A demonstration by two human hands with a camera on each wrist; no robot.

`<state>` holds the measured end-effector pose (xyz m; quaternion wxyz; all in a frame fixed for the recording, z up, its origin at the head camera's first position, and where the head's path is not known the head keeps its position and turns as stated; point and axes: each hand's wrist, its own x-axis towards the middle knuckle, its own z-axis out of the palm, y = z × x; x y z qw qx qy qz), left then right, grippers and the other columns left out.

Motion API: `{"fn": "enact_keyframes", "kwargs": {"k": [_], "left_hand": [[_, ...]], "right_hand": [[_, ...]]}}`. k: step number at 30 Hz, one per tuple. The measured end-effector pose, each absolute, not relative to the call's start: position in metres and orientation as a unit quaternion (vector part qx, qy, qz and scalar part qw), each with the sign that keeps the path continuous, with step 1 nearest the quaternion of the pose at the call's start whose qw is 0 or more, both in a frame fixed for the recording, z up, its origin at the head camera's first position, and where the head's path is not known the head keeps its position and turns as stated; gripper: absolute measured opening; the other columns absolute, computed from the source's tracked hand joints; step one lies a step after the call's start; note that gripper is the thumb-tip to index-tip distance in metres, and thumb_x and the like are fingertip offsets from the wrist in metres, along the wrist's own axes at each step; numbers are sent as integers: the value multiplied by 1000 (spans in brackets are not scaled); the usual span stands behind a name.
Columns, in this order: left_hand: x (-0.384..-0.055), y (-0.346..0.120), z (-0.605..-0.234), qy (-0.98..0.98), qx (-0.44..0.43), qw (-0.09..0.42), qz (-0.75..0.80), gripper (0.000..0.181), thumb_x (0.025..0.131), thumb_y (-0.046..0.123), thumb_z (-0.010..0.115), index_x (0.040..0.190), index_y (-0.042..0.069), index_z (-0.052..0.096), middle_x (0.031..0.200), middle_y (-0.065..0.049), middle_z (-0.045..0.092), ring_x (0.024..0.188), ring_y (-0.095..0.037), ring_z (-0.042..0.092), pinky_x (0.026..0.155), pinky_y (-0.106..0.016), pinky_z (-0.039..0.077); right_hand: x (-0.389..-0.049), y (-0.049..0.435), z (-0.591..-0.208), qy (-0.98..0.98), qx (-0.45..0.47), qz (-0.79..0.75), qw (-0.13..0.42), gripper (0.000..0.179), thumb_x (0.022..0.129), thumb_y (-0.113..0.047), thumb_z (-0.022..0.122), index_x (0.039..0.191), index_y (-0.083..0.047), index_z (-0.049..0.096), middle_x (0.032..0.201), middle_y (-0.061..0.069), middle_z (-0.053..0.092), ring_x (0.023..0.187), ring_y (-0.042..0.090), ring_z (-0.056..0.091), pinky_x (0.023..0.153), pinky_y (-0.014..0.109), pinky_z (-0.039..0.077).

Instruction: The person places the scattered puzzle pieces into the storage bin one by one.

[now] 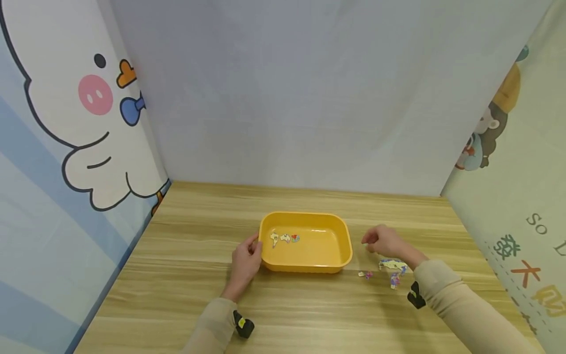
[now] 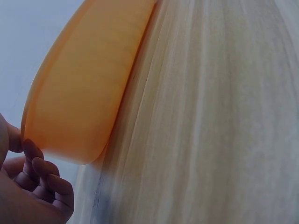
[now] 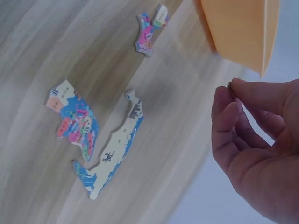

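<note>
A yellow plastic tray (image 1: 305,269) stands on the table, with a few small map-printed puzzle pieces (image 1: 285,238) lying in its left part. At the tray's left end, my left hand (image 1: 245,260) pinches the rim between thumb and fingers. My right hand (image 1: 389,242) is held just right of the tray, its thumb and forefinger pinching a tiny puzzle piece (image 3: 229,85), mostly hidden by the fingertips. On the table near this hand lie a long cream-and-blue puzzle piece (image 3: 114,149), a multicoloured one (image 3: 77,121), a pink one (image 3: 145,37) and a small whitish one (image 3: 161,16).
The wood-grain table (image 1: 199,221) runs back to a plain pale cloth (image 1: 287,98). A printed cloth with a white cartoon bird (image 1: 57,73) hangs on the left. Another printed cloth (image 1: 508,196) borders the right side.
</note>
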<state>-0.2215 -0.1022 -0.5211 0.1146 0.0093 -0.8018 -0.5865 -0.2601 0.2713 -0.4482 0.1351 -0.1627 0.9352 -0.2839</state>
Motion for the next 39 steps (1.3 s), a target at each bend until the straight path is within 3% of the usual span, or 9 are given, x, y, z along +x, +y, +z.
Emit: {"fn": "enact_keyframes", "kwargs": {"k": [5, 10, 17, 39], "left_hand": [[-222, -104, -523, -802, 12, 115, -586, 33, 94, 7, 57, 124, -4, 60, 63, -1, 47, 51, -11, 42, 44, -20, 34], [-222, -105, -524, -802, 11, 117, -586, 33, 94, 6, 56, 124, -5, 60, 63, -1, 47, 51, -10, 42, 44, -20, 35], [-221, -106, -524, -802, 12, 112, -586, 33, 93, 6, 57, 124, -4, 60, 64, -2, 48, 51, -11, 42, 44, -21, 35], [-221, -105, -524, -797, 7, 111, -593, 33, 95, 8, 56, 126, -4, 59, 64, -2, 49, 51, -12, 43, 44, -21, 36]], "right_hand": [[-265, 267, -442, 936, -186, -273, 118, 16, 82, 3, 65, 97, 2, 70, 91, 12, 67, 85, 28, 62, 75, 45, 51], [-265, 257, -432, 932, -189, -282, 126, 20, 83, 6, 63, 102, 3, 69, 97, 17, 66, 87, 29, 62, 73, 42, 52], [-271, 247, -427, 933, -204, -282, 94, 12, 82, 5, 67, 93, 4, 68, 88, 15, 66, 83, 28, 63, 74, 42, 52], [-289, 218, -415, 933, -197, -279, 114, 11, 83, 2, 65, 93, 2, 71, 86, 7, 67, 82, 24, 62, 74, 39, 51]]}}
